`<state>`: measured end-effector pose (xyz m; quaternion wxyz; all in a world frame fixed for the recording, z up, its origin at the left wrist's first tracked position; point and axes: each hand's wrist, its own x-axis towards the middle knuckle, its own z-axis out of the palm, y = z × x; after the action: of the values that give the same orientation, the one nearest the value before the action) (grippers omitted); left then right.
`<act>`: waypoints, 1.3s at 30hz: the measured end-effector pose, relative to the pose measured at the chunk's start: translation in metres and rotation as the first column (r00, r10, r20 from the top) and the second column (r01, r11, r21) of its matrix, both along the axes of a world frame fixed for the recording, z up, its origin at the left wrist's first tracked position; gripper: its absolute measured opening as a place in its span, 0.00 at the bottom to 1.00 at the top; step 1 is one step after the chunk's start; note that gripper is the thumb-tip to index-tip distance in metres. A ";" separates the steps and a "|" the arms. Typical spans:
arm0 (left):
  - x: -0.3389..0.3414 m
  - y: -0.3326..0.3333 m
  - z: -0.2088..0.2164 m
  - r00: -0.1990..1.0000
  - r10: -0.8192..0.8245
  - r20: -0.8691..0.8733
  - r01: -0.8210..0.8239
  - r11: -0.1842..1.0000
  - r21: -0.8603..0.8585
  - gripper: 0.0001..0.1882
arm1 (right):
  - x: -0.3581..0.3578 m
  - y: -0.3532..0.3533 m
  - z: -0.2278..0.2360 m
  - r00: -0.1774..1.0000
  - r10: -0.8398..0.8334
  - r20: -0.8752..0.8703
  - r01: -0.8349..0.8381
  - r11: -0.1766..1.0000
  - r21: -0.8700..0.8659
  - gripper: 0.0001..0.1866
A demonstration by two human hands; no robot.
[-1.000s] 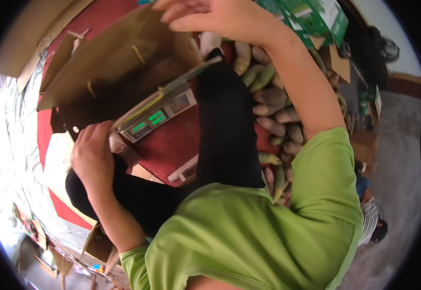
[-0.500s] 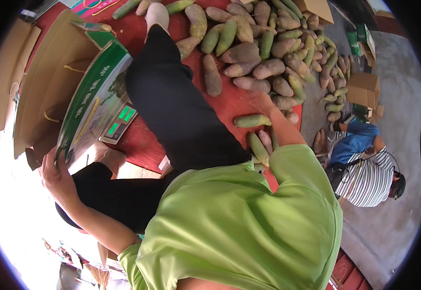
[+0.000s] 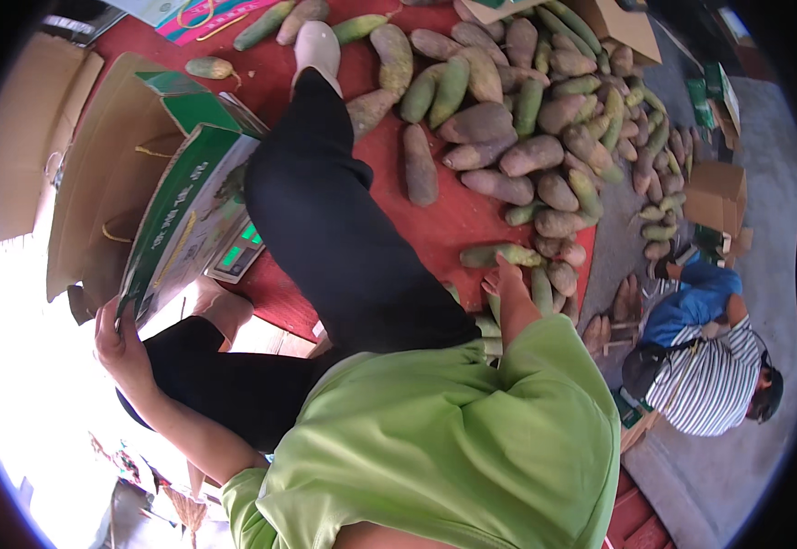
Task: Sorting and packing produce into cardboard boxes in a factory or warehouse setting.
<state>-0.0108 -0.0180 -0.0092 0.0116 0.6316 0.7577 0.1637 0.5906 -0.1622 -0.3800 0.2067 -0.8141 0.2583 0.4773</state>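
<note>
Elongated root vegetable, green shading to yellow, smooth and tapered [image 3: 499,255]: lies at the right of centre, at the fingertips of the right hand [image 3: 506,285].

Open carton of brown cardboard with a glossy green-and-white printed wall [image 3: 174,206]: at the left of the frame; plain matt interior, creased flaps, yellow cord handles [image 3: 156,151].

Scale with a pale flat housing and glowing green digits [image 3: 236,252]: partly hidden, beside the carton's printed wall.

Heap of thick root vegetables, dusty purplish-brown and green, blunt or curved, rough-skinned [image 3: 531,156]: upper centre to upper right. Single short green-yellow root with a thin tail [image 3: 208,67]: upper left, apart from the heap.

Flat red covering [image 3: 453,220]: beneath the heap.

Left hand [image 3: 122,348]: at the carton's lower corner, wrist low, fingers bent, the cardboard edge pinched between thumb and fingers. Left forearm slants up and leftward from the lower centre.

Right hand: arm short in view, reaching upward from a soft, creased lime-green shirt [image 3: 444,439]; fingers forward against the root; whether they close on it cannot be told.

Black cloth trouser leg [image 3: 344,238]: bent, across the centre.

Co-worker in a striped shirt [image 3: 705,384]: right edge, bent over.
</note>
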 end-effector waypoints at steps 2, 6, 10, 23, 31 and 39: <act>-0.002 -0.003 -0.001 0.999 -0.010 0.043 0.010 1.000 -0.004 0.08 | -0.006 0.008 -0.001 0.995 -0.056 0.080 0.052 0.997 0.047 0.27; 0.001 -0.003 0.000 1.000 -0.011 0.019 0.011 1.000 0.010 0.09 | -0.015 0.023 -0.004 0.991 -0.097 0.090 0.095 0.995 0.020 0.30; 0.015 0.005 0.009 0.999 0.035 0.006 -0.035 0.999 0.009 0.10 | 0.001 0.018 -0.020 0.989 -0.151 0.005 0.150 0.988 0.039 0.32; 0.019 0.001 0.015 1.000 -0.022 -0.013 0.022 1.000 0.004 0.08 | -0.030 0.065 0.043 0.978 0.203 0.044 -0.207 0.944 0.255 0.26; 0.015 -0.006 0.018 0.992 -0.065 -0.106 0.061 0.997 -0.048 0.12 | -0.086 0.202 0.169 0.531 0.615 0.583 -0.823 0.210 0.528 0.32; 0.013 -0.003 0.017 0.997 -0.067 -0.036 0.066 0.997 -0.027 0.09 | -0.239 0.333 0.404 0.321 0.418 0.850 -0.703 -0.496 0.509 0.40</act>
<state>0.0018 -0.0215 0.0077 0.0111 0.6591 0.7384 0.1418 0.3516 0.1707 0.0244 0.3843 -0.4650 -0.6716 0.4301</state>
